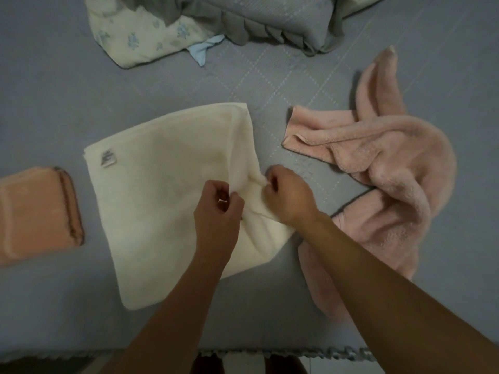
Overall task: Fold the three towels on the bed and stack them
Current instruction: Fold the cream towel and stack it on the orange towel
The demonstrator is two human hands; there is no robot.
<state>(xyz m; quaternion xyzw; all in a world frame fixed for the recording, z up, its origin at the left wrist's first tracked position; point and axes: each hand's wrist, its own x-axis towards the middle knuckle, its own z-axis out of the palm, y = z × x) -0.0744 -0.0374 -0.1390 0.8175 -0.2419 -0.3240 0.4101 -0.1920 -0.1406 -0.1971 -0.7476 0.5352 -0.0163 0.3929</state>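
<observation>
A cream towel (162,190) lies folded in half on the grey bed cover (54,103), a small label near its left edge. My left hand (217,214) and my right hand (287,194) both pinch the towel's right edge, close together, lifting a small ridge of cloth. An orange towel (37,211) lies folded at the far left. A pink fluffy towel (391,168) lies crumpled at the right, partly under my right forearm.
At the back lie a grey ruffled pillow (270,20), a cream floral cloth (140,36) and a scrap of light blue cloth (202,51). The bed's front edge (270,353) runs along the bottom, with floor below it.
</observation>
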